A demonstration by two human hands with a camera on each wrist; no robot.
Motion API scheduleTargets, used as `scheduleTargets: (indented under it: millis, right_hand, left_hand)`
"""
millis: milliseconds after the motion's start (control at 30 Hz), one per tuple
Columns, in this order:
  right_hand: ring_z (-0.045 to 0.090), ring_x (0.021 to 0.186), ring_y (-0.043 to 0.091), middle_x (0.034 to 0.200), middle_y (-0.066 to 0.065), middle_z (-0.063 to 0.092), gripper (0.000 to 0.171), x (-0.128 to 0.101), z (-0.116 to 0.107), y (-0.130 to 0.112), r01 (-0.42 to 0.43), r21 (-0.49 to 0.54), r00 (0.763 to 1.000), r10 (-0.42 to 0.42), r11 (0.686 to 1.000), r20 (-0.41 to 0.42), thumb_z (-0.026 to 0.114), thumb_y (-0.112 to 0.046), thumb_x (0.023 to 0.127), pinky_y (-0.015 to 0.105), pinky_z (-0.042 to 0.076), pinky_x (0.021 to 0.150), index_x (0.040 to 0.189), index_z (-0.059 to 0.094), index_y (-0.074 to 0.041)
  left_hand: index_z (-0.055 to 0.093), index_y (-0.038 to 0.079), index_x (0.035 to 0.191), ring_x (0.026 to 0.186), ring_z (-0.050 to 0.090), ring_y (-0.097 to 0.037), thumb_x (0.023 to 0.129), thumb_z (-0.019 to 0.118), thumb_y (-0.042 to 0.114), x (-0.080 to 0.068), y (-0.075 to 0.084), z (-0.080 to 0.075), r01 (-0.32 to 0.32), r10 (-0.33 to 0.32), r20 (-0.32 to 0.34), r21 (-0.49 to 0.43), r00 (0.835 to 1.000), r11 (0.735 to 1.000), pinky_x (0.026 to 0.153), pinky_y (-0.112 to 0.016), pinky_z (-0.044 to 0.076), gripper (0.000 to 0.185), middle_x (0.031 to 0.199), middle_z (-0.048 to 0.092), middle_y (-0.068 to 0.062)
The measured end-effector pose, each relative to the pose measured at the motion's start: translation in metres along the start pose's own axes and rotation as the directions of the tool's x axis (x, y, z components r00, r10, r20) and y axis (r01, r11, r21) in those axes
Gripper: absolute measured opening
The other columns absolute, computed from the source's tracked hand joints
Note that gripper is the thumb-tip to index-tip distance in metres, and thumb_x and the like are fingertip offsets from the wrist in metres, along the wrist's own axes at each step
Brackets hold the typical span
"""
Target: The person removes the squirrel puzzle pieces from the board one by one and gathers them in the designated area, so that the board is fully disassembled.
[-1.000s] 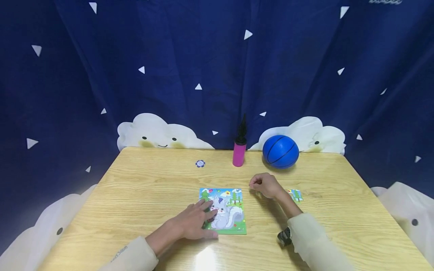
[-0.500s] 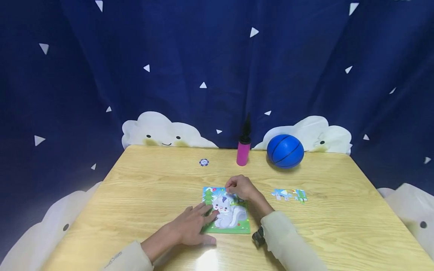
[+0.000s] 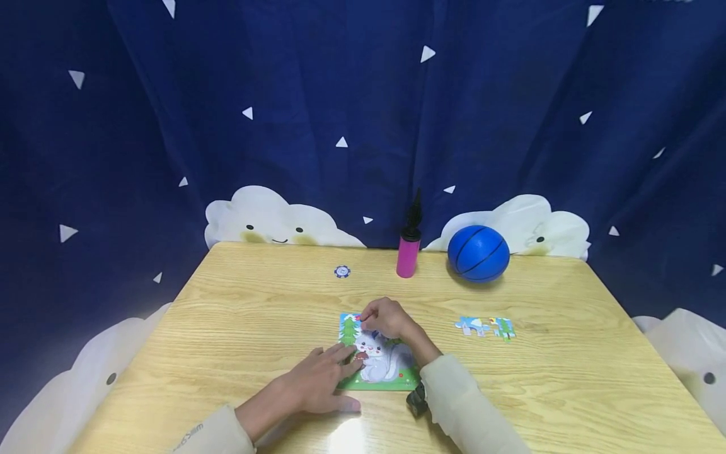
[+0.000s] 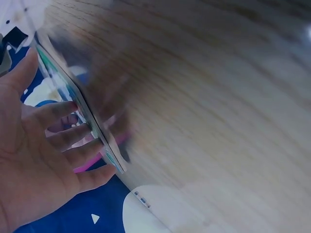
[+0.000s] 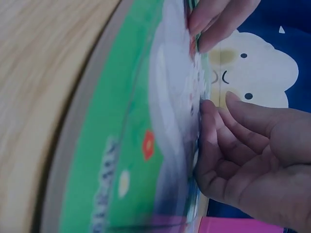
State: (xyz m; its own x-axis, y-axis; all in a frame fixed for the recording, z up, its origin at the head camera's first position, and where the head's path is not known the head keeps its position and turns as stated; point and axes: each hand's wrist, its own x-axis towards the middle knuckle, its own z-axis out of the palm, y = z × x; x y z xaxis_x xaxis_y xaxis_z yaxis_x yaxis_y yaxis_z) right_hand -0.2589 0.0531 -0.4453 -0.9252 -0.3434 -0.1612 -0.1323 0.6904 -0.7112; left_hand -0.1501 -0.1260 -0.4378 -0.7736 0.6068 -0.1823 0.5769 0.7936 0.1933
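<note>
A puzzle (image 3: 374, 377) with a grey-white squirrel picture lies in front of me. My left hand (image 3: 323, 380) rests on its left side with fingers spread, the thumb on the table below. In the left wrist view its fingers (image 4: 77, 150) reach onto the board's face. My right hand (image 3: 387, 318) is over the puzzle's upper part, fingers bent and thumb close to them. The right wrist view shows the right hand (image 5: 248, 160) with curled fingers right at the puzzle's surface; I cannot tell whether a piece is between its fingertips.
Loose puzzle pieces (image 3: 502, 328) lie right of the puzzle. Behind stand a pink hand pump (image 3: 407, 257) with a black top and a blue ball (image 3: 479, 253). A blue-and-white poker chip (image 3: 342, 272) lies at the back. A dark blue curtain (image 3: 306, 126) hangs behind the table.
My right hand has moved left, from beside the puzzle to over its upper part, uncovering the loose pieces. My left hand has stayed on the puzzle. The view has shifted slightly.
</note>
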Motion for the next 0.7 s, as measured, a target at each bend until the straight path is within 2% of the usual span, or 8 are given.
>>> scheduleTargets:
  millis: [433, 700]
  right_hand:
    - [0.056, 0.062, 0.015, 0.076, 0.004, 0.061, 0.012, 0.0014, 0.0035, -0.0060, -0.039, -0.024, 0.999, 0.040, 0.999, 0.035, 0.066, -0.010, 0.085, 0.023, 0.045, 0.051, 0.097, 0.068, -0.006]
    - [0.055, 0.063, 0.012, 0.078, 0.004, 0.062, 0.010, 0.0028, 0.0027, -0.0067, -0.017, -0.081, 1.000, 0.019, 0.997, 0.018, 0.067, -0.011, 0.085, 0.021, 0.046, 0.053, 0.095, 0.068, -0.008]
  left_hand:
    - [0.046, 0.017, 0.142, 0.138, 0.038, -0.032, 0.084, 0.053, 0.064, 0.0002, 0.0029, -0.0007, -0.002, 0.002, -0.004, 0.031, 1.000, 1.000, 0.105, -0.055, 0.038, 0.075, 0.151, 0.038, -0.012]
    - [0.046, 0.017, 0.141, 0.137, 0.039, -0.031, 0.084, 0.051, 0.065, 0.0011, 0.0025, -0.0007, -0.018, 0.019, -0.015, 0.074, 1.000, 0.997, 0.103, -0.052, 0.041, 0.075, 0.150, 0.039, -0.012]
